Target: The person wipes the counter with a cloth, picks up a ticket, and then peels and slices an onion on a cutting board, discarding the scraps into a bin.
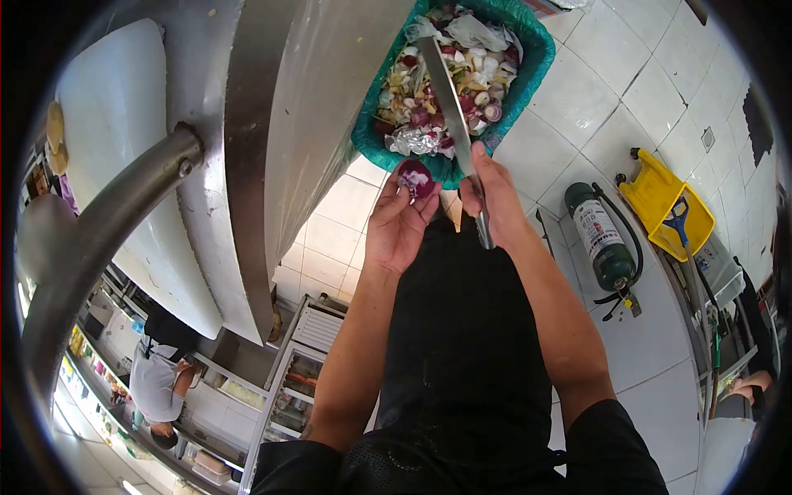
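Note:
Between the fingers of my left hand [399, 223] is a red onion [415, 179], its purple and white surface facing up. My right hand [498, 195] grips a long knife [446, 91], whose blade points away from me over the waste bin. Below the blade stands that bin, lined with a green bag [535, 66] and heaped with scraps [487, 70]: onion pieces, peelings, crumpled plastic and foil. The onion is held by the bin's near edge, apart from the blade.
To my left is a metal counter [252, 124] with a white cutting board [132, 165] and a thick metal pipe [107, 223]. A fire extinguisher [601, 235] and a yellow mop bucket [668, 202] stand on the right. Another person [157, 379] works at lower left.

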{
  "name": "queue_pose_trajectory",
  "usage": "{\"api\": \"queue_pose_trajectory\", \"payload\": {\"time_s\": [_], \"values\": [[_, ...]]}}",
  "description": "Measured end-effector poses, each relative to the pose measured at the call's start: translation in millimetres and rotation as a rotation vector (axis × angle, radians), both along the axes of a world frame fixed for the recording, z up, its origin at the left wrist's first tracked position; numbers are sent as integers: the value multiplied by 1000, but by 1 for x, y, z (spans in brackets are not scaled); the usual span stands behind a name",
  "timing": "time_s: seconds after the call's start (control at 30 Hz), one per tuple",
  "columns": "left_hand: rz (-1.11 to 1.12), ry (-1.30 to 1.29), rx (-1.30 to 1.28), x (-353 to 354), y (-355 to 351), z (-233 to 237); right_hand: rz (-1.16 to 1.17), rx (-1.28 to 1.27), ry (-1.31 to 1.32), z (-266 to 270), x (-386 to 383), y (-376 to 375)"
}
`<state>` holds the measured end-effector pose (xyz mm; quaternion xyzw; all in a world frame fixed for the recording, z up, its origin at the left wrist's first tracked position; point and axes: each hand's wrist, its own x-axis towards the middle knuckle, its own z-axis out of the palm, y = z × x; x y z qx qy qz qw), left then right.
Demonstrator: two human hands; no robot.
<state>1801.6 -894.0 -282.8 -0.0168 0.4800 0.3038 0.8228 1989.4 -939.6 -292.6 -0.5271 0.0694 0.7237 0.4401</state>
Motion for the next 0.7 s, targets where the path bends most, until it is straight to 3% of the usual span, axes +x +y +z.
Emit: {"api": "queue_pose_trajectory", "payload": {"time_s": [0.2,0.27,0.5,0.6,0.67,0.7], "values": [[6,-113,-68,-6,-3,-5,13,2,-177,7,3,2],[26,-143,-82,-7,-3,-5,150,78,-175,7,1,-4],[-25,56,7,2,3,-2,247,143,-326,11,-7,-28],[-15,114,38,3,-1,-4,424,209,-548,27,-3,-30],[-21,167,49,3,-3,-3,671,285,-772,46,4,-20],[-65,169,80,3,-3,-3,672,284,-772,47,2,-19]]}}
